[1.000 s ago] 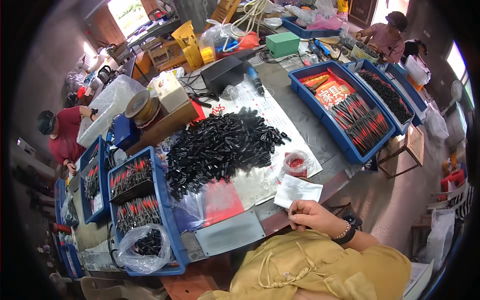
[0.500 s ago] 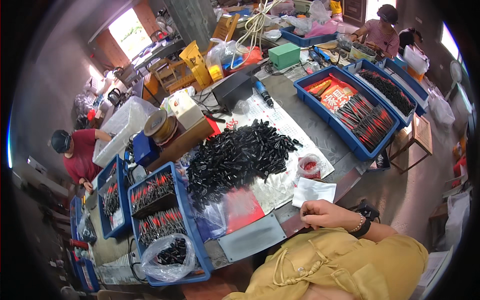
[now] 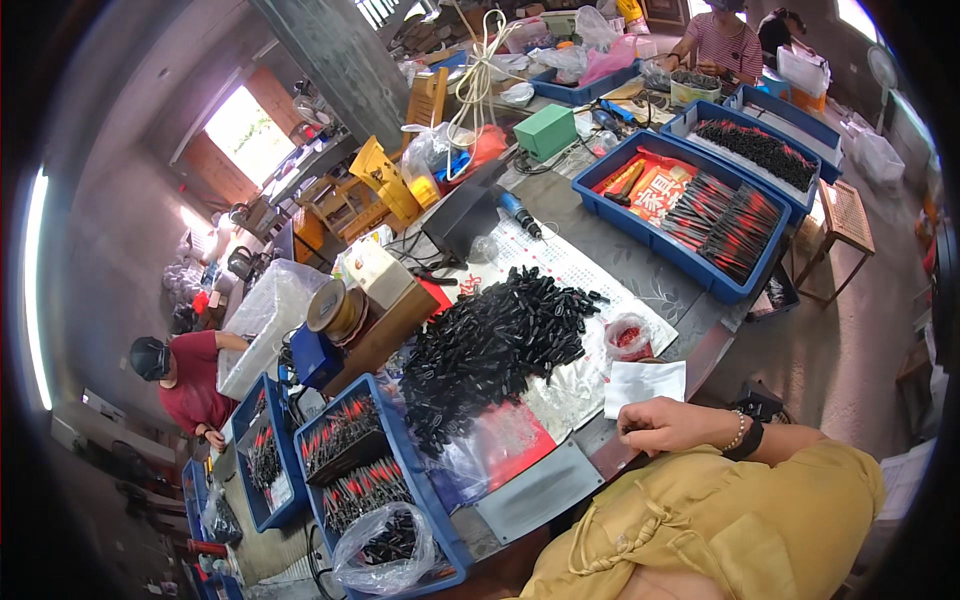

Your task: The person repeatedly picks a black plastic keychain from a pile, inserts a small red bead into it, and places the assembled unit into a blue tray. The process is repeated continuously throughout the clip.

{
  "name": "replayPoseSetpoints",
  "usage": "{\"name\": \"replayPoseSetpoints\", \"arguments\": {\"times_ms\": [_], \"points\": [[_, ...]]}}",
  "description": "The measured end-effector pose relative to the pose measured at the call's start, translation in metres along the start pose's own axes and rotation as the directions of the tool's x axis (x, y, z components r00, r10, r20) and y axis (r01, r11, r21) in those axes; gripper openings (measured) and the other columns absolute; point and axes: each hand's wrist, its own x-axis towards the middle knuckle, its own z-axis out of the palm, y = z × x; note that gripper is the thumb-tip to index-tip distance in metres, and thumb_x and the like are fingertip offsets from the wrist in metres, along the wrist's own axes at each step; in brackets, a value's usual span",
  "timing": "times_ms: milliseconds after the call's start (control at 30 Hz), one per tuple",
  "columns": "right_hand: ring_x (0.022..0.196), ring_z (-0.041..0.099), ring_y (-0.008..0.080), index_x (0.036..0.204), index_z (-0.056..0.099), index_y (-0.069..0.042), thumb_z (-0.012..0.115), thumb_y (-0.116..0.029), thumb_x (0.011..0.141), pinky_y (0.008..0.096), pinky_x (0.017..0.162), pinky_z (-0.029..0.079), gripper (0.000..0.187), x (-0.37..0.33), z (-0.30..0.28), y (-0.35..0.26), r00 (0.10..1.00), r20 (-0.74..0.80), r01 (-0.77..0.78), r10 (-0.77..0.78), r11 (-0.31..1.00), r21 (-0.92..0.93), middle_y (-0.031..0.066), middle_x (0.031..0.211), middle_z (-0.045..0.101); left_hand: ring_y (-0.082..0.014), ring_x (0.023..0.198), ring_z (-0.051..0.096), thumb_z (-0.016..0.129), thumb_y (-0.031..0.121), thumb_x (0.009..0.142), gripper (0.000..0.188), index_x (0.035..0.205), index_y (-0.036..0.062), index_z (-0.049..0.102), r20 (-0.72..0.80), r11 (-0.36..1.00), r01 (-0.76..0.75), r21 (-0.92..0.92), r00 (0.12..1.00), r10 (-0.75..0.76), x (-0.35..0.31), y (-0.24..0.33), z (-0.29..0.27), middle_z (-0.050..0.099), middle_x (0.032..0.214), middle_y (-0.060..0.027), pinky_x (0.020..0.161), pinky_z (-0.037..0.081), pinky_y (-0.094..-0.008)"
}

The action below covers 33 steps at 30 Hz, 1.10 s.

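My right hand (image 3: 664, 426), with a beaded bracelet and a dark wristband, is at the table's near edge by my yellow top. Its fingers are curled closed; what they hold, if anything, is hidden. Just beyond it lies a folded white paper (image 3: 644, 387), and behind that stands a clear plastic tub (image 3: 628, 338) of small red pieces. A large heap of small black plastic parts (image 3: 500, 345) spreads over printed paper to the hand's left. My left hand is not in view.
Blue trays (image 3: 690, 215) of black-and-red pieces stand at the far right, more (image 3: 455, 545) at the left. A blue-and-black power screwdriver (image 3: 520, 214) lies behind the heap. A grey plate (image 3: 540, 494) sits at the near edge. Two co-workers (image 3: 196, 380) (image 3: 722, 48) sit farther off.
The whole view has shifted and tilted, so the table appears moved right at the near side. My right hand stays by the near edge, fingers still curled.
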Motion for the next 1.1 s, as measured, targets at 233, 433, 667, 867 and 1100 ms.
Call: {"name": "replayPoseSetpoints", "arguments": {"times_ms": [233,433,667,867,1100], "points": [[0.065,0.058,0.0106,0.095,0.056,0.000,0.054,-0.020,0.091,0.0263,0.059,0.048,0.020,-0.002,0.001,-0.005,1.000,0.004,-0.007,0.008,1.000,-0.009,0.0062,0.075,0.061,-0.0148,0.066,0.060,0.057,0.011,0.090,0.019,0.103,-0.0011,0.064,0.012,1.000,0.013,0.009,1.000,-0.013,-0.006,-0.004,-0.001,0.067,0.079,-0.0089,0.061,0.048,-0.0273],[0.064,0.058,0.0107,0.096,0.056,0.000,0.054,-0.020,0.092,0.0264,0.058,0.048,0.020,-0.006,0.001,-0.002,1.000,-0.004,0.025,-0.025,1.000,-0.011,0.0058,0.075,0.060,-0.0155,0.066,0.061,0.057,0.011,0.090,0.019,0.101,-0.0010,0.064,0.026,0.999,0.022,0.023,0.999,-0.023,-0.009,-0.006,-0.003,0.067,0.080,-0.0096,0.061,0.048,-0.0280],[0.062,0.058,0.0112,0.097,0.056,0.000,0.054,-0.020,0.092,0.0268,0.057,0.047,0.021,-0.008,0.002,0.008,0.999,-0.003,0.046,-0.046,0.999,-0.009,0.0061,0.074,0.059,-0.0164,0.066,0.061,0.056,0.012,0.090,0.018,0.100,-0.0009,0.065,0.048,0.998,0.038,0.039,0.998,-0.040,-0.013,-0.006,-0.004,0.068,0.080,-0.0103,0.061,0.049,-0.0288],[0.063,0.058,0.0122,0.098,0.055,0.000,0.053,-0.020,0.092,0.0283,0.057,0.046,0.021,-0.007,0.002,0.010,0.997,-0.001,0.071,-0.071,0.997,0.017,0.0078,0.073,0.059,-0.0171,0.066,0.062,0.056,0.012,0.090,0.018,0.099,-0.0009,0.066,0.069,0.997,0.046,0.057,0.996,-0.050,-0.015,-0.006,-0.004,0.068,0.081,-0.0110,0.062,0.049,-0.0294],[0.069,0.060,0.0104,0.099,0.055,0.000,0.051,-0.018,0.096,0.0258,0.065,0.049,0.018,-0.001,-0.002,0.009,0.980,-0.053,0.187,-0.191,0.979,-0.086,0.0040,0.075,0.063,-0.0179,0.066,0.062,0.056,0.012,0.090,0.019,0.097,-0.0008,0.066,0.174,0.993,0.076,0.091,0.980,-0.091,-0.032,-0.008,-0.006,0.068,0.081,-0.0118,0.062,0.050,-0.0302]]}}
